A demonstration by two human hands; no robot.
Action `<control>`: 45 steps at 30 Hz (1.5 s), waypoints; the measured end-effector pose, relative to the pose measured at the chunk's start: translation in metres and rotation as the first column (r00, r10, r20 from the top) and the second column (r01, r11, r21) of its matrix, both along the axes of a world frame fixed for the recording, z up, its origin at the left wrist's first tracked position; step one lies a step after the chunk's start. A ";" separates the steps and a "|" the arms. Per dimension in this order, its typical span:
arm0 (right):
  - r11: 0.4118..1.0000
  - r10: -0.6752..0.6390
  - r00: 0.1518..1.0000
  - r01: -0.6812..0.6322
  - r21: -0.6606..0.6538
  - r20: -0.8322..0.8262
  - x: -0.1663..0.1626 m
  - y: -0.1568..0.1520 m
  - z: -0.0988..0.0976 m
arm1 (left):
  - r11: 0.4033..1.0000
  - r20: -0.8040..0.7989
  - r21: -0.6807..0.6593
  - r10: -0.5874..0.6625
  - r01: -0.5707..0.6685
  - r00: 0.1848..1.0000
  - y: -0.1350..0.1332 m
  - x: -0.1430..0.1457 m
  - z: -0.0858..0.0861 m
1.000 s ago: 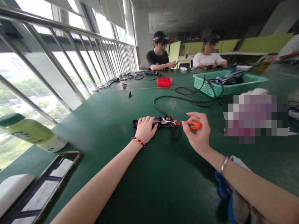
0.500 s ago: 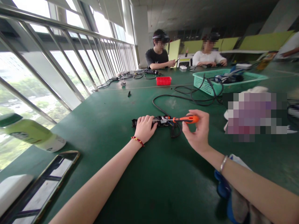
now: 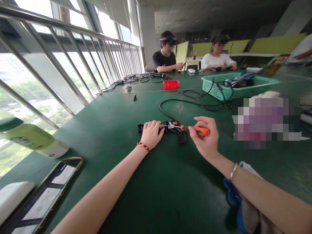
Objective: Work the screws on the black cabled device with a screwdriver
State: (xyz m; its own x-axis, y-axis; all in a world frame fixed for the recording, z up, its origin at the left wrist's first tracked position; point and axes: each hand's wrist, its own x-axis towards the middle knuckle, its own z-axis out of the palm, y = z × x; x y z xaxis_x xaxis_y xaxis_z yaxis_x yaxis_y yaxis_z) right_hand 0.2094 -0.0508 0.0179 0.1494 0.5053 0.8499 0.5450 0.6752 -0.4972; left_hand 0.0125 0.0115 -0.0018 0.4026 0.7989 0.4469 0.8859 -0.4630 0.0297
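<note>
My left hand (image 3: 151,134) is closed over the barrel of a black corded device (image 3: 172,127), pressing it against the green table. The device's casing is open at its right part, where metal pieces and coloured wires show. My right hand (image 3: 206,139) grips the orange and black handle of a screwdriver (image 3: 200,130) between thumb and fingers. Its thin shaft points left into the exposed inside of the device; I cannot make out exactly what the tip touches. From the device, a black cable (image 3: 163,103) loops away towards the back right.
A green basket (image 3: 214,87) with cables and tools stands at the back right, beside a red tray (image 3: 171,84). To the left lie a bottle (image 3: 34,138) and a phone (image 3: 52,191). A small black part (image 3: 135,97) lies further back. Two people sit at the far end.
The screwdriver's handle end has dropped towards me, so the tool now slants instead of lying level. My right fingers have shifted around it. My left hand and the device stay in place.
</note>
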 end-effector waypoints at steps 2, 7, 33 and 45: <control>0.998 -0.001 1.000 0.002 0.055 -0.030 0.000 0.000 0.000 | 1.000 -0.003 -0.003 0.002 -0.002 1.000 0.000 0.000 0.000; 1.000 0.013 1.000 -0.013 -0.018 0.010 -0.001 -0.002 0.002 | 1.000 0.001 -0.006 0.002 -0.002 1.000 -0.001 0.000 0.001; 0.999 -0.007 1.000 0.007 0.053 0.000 0.001 0.000 0.000 | 1.000 0.006 -0.012 -0.005 0.005 1.000 0.000 0.000 0.001; 1.000 0.001 0.998 -0.001 0.002 0.060 0.000 -0.003 0.000 | 1.000 0.012 -0.007 0.000 0.000 1.000 -0.001 0.000 0.000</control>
